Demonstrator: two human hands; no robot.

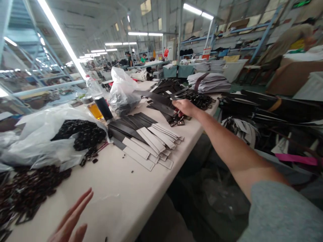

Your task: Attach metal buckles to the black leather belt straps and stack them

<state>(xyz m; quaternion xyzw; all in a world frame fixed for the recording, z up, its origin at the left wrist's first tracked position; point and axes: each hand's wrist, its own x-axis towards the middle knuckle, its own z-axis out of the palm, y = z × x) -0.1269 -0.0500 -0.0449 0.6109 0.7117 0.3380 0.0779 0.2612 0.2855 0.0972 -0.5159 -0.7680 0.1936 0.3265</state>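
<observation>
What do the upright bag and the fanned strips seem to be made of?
Upright bag: thin, slightly glossy plastic, given its crinkles and the dark contents showing through. Fanned strips: flat, mostly matte, dark and pale; possibly leather or coated fabric.

Pale table [108,181] stretches ahead of me. At my near left, heap of small dark brown pieces [30,188]; beyond it, crumpled plastic bag [37,134] with shiny black pieces [78,134] spilling out. Mid-table, fanned strips [143,137], dark at far ends, pale at near ends. Behind them, dark cylinder [103,108] beside jar of amber liquid [94,109], then bulging clear bag [122,90]. Near right edge, metal buckles [178,121]; farther off, banded pale stack [212,82].
</observation>
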